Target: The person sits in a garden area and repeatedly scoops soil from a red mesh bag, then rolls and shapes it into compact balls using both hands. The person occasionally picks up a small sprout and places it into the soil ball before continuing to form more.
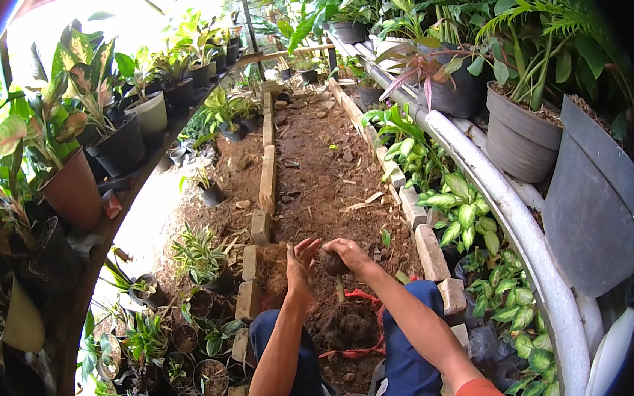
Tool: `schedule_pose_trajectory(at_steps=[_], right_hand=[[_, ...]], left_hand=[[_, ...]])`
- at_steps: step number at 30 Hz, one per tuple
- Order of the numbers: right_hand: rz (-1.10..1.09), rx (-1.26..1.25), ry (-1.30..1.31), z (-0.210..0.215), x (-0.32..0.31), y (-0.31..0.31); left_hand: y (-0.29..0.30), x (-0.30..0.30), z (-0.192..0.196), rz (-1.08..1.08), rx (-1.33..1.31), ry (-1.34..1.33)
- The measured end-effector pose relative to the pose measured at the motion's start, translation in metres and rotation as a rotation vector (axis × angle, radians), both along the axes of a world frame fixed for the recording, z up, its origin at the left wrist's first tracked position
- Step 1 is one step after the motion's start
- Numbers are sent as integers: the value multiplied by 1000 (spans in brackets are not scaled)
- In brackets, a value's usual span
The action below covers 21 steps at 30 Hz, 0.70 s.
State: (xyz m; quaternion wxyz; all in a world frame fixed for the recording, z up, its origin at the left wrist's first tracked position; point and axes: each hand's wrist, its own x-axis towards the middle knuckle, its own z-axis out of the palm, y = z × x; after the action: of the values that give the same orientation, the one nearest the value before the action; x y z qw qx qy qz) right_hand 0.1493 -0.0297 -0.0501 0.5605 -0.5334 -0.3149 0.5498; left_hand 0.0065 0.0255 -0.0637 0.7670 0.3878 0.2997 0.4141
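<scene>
My right hand (pixel 349 257) is bent over a dark, rounded clump (pixel 332 263), its fingers curled around the upper side with only a narrow opening left in the grip; I can't tell whether the clump is bare soil or a small pot. A short, pale stem-like piece (pixel 340 289) sticks out below it. My left hand (pixel 302 263) is cupped and mostly open just to the left of the clump, fingers pointing up and away from me, palm turned inward; whether its fingertips touch the clump I can't tell.

The clump is between my hands, above a heap of dark soil (pixel 342 327) that lies between my knees, with red plastic (pixel 377 309) around part of it. Brown fibrous material (pixel 273 268) lies beside my left wrist.

Bricks (pixel 249 298) edge the bare-earth bed (pixel 311 175) on both sides. Small potted plants (pixel 202 256) stand to the left of it, and cream-and-green variegated leaves (pixel 468 211) spread along the right, under a curved pale pipe (pixel 509 203). Any lettering on the big ridged grey pot (pixel 519 133) or the dark grey planter (pixel 592 203) is too small to read.
</scene>
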Motion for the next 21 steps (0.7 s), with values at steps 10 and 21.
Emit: schedule_pose_trajectory(at_steps=[10, 21], right_hand=[[-92, 58, 455, 16, -1, -6], [-52, 174, 358, 6, 0, -4]], left_hand=[[4, -14, 5, -5, 28, -7], [7, -17, 9, 20, -33, -8]])
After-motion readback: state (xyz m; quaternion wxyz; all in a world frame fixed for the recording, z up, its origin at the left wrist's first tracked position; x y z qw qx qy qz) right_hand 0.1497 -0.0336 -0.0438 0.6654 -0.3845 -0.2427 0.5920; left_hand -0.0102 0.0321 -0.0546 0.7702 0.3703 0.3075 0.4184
